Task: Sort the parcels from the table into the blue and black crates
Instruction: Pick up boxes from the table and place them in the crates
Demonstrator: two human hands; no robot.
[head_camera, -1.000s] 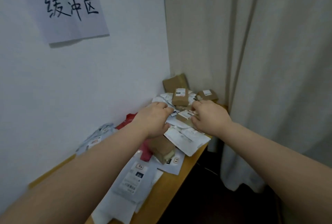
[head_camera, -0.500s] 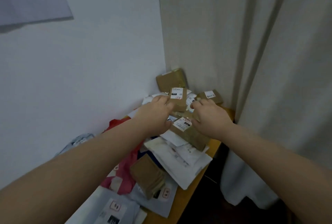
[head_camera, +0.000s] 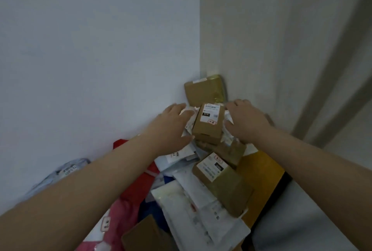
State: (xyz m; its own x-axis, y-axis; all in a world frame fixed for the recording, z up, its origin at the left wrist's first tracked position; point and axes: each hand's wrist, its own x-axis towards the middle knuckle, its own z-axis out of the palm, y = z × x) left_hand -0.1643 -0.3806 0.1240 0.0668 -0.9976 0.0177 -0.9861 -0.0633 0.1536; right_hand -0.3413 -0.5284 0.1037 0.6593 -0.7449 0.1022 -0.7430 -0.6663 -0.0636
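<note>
In the middle of the frame a small brown box (head_camera: 208,122) with a white label sits on top of a heap of parcels piled into the corner where the white wall meets the curtain (head_camera: 281,49). The left hand (head_camera: 173,125) and the right hand (head_camera: 246,122) reach in on either side of it. The fingers of both hands are loosely spread, resting on the crumpled white mailers (head_camera: 188,123) just beside the box and gripping nothing; they seem set to close in on the box from both flanks, which would suit a box perched on a slippery pile.

Behind it, a larger brown parcel (head_camera: 205,89) leans against the corner. Lower right of centre another labelled brown box (head_camera: 221,180) lies tilted across flat white envelopes (head_camera: 201,210), near the bare yellow edge of the tabletop (head_camera: 259,172). A red bag (head_camera: 132,182) shows under the left forearm at lower left, and a pale grey bag (head_camera: 68,170) lies by the wall.

Neither the blue nor the black crate is in view, and much of the heap is yet to be sorted.
</note>
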